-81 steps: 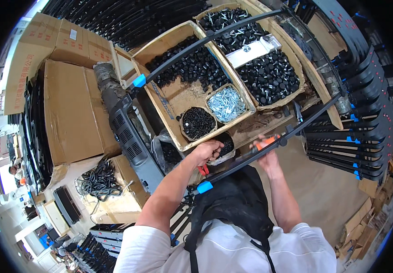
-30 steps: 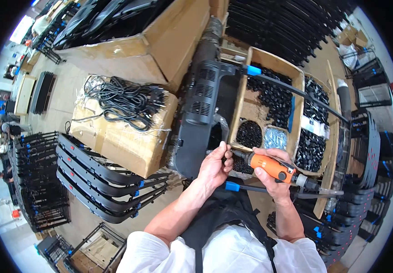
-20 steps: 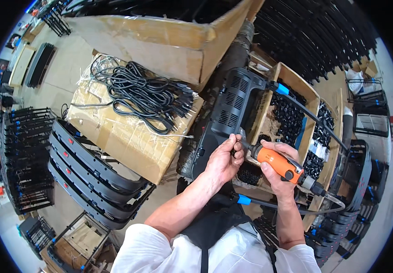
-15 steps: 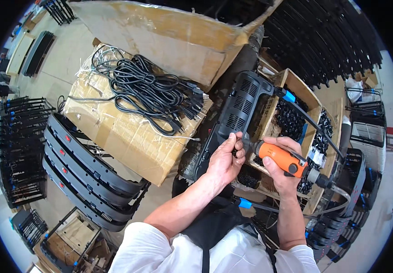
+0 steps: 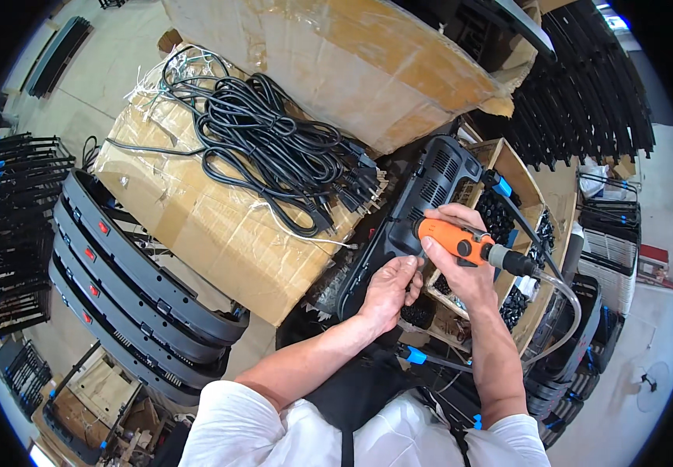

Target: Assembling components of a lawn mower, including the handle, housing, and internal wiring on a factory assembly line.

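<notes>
In my right hand [image 5: 461, 265] is an orange air screwdriver [image 5: 453, 237], its tip down against the black plastic housing [image 5: 426, 187] with vent slots. A clear air hose [image 5: 574, 311] curves away from the tool's back end. Close by, over the housing's near edge, my left hand [image 5: 389, 294] is closed with thumb and fingertips pinched; what it holds, if anything, is too small to make out. The tool's bit is hidden by the tool body and my hand.
A cardboard box [image 5: 188, 226] on the left carries a bundle of black power cords [image 5: 266, 140]. Curved black panels [image 5: 142, 272] are stacked beside it. On the right stands a wooden bin [image 5: 527, 167] with small black parts. A black bar with a blue end [image 5: 412, 355] lies near me.
The screwdriver has moved left and up onto the housing, away from my left fingers. My left hand has dropped slightly toward me. The whole view has shifted a little.
</notes>
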The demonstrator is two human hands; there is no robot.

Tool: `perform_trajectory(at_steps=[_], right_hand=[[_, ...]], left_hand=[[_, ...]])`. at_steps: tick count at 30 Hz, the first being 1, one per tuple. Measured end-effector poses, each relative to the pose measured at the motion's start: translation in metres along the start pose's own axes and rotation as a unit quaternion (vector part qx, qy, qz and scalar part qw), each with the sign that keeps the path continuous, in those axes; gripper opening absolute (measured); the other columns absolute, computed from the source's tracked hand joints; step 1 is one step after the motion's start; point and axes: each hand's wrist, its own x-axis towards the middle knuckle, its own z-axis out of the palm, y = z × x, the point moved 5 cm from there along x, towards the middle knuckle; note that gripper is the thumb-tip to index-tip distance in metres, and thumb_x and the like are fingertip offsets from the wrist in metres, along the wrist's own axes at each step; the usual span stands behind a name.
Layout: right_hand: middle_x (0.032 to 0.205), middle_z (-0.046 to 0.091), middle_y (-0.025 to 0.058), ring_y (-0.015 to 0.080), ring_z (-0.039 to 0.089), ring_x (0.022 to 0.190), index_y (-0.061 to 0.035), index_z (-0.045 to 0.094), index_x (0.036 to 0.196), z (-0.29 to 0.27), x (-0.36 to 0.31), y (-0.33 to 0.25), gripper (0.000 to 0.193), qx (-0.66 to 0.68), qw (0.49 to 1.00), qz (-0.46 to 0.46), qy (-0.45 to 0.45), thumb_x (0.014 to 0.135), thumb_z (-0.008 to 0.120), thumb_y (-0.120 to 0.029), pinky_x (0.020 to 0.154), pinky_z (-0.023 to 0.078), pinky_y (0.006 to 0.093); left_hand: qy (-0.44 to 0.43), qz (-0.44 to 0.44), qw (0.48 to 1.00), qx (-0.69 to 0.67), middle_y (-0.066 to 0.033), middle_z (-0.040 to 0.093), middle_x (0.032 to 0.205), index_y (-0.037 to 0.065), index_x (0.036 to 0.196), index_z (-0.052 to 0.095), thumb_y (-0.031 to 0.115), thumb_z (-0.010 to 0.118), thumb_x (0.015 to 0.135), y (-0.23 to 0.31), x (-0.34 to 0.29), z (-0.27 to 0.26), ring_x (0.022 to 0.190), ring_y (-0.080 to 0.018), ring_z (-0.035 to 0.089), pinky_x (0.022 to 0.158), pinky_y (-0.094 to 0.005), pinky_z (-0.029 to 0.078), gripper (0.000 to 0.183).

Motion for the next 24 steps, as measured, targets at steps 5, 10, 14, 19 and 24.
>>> perform_trajectory(at_steps=[5, 10, 14, 19, 24], right_hand=[[0.128, 0.071, 0.0169, 0.0228, 0.068, 0.119, -0.0013, 0.055, 0.137, 0.006, 0.004, -0.001, 0.054, -0.052, 0.998, 0.0, -0.022, 0.09, 0.08, -0.003, 0.105, 0.054, 0.0377], [0.125, 0.074, 0.0142, 0.0206, 0.072, 0.112, -0.0028, 0.061, 0.133, 0.014, 0.004, -0.01, 0.05, -0.082, 0.995, -0.044, -0.045, 0.089, 0.083, -0.005, 0.1, 0.057, 0.0349], [0.123, 0.075, 0.0113, 0.0215, 0.074, 0.111, -0.0057, 0.063, 0.132, 0.017, 0.006, -0.015, 0.048, -0.126, 0.989, -0.057, -0.057, 0.088, 0.083, -0.006, 0.099, 0.058, 0.0339], [0.121, 0.076, 0.0096, 0.0209, 0.075, 0.109, -0.0069, 0.065, 0.13, 0.022, 0.011, -0.017, 0.047, -0.133, 0.987, -0.053, -0.071, 0.087, 0.084, -0.007, 0.097, 0.059, 0.0332], [0.122, 0.076, 0.0133, 0.0209, 0.074, 0.108, -0.0034, 0.064, 0.129, 0.025, 0.013, -0.02, 0.047, -0.158, 0.982, -0.049, -0.096, 0.086, 0.083, -0.007, 0.097, 0.059, 0.0345]], left_hand=[[0.013, -0.011, 1.0, 0.011, 0.0025, 0.063, 0.075, 0.011, 0.101, 0.063, 0.03, 0.065, 0.109, -0.001, -0.002, -0.006, 0.06, -0.0071, 0.051, 0.052, -0.0228, 0.039, 0.021], [-0.012, 0.005, 0.999, 0.041, 0.0037, 0.061, 0.075, 0.009, 0.1, 0.067, 0.031, 0.066, 0.108, -0.003, -0.001, -0.006, 0.06, -0.0052, 0.051, 0.051, -0.0213, 0.038, 0.023], [-0.023, 0.006, 0.999, 0.038, 0.004, 0.06, 0.075, 0.007, 0.1, 0.068, 0.029, 0.065, 0.109, -0.003, 0.004, -0.004, 0.061, -0.0054, 0.05, 0.053, -0.0212, 0.038, 0.024], [-0.036, -0.004, 0.998, 0.056, 0.0035, 0.059, 0.077, 0.006, 0.107, 0.066, 0.026, 0.061, 0.111, -0.003, 0.007, -0.009, 0.062, -0.0059, 0.049, 0.054, -0.0213, 0.039, 0.022], [-0.043, 0.006, 0.997, 0.057, 0.0028, 0.059, 0.077, 0.005, 0.11, 0.064, 0.027, 0.062, 0.111, -0.006, 0.01, -0.011, 0.062, -0.0061, 0.05, 0.053, -0.0216, 0.039, 0.021]])
